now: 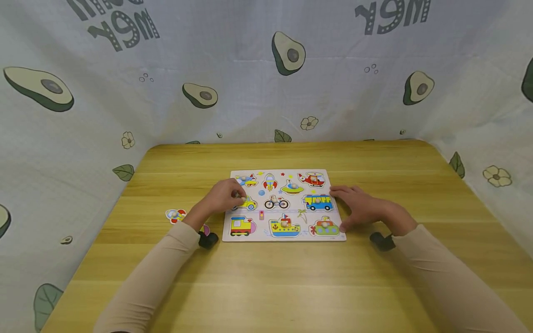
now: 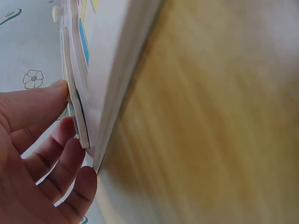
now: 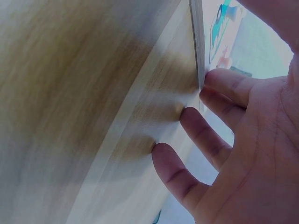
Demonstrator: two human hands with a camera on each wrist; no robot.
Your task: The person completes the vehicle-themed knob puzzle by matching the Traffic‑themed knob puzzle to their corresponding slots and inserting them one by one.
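Note:
A flat wooden puzzle board point(image 1: 264, 230) with vehicle pictures lies on the table. My left hand point(image 1: 220, 197) pinches a yellow car puzzle piece point(image 1: 251, 203) between thumb and fingers at the board's left side. In the left wrist view, that thin piece point(image 2: 77, 102) stands slightly tilted close to the board's face, and its picture is mostly hidden. My right hand point(image 1: 363, 207) is spread at the board's right edge. Its fingertips rest at that edge and on the tabletop in the right wrist view, with nothing gripped.
Knobbed pieces such as the bus point(image 1: 318, 202), helicopter point(image 1: 314, 179), ship point(image 1: 285, 228) and submarine point(image 1: 325, 228) sit in the board. A loose rocket piece point(image 1: 175, 215) lies left of it on the table point(image 1: 283, 286). Another piece point(image 1: 205, 229) is partly hidden by my left wrist.

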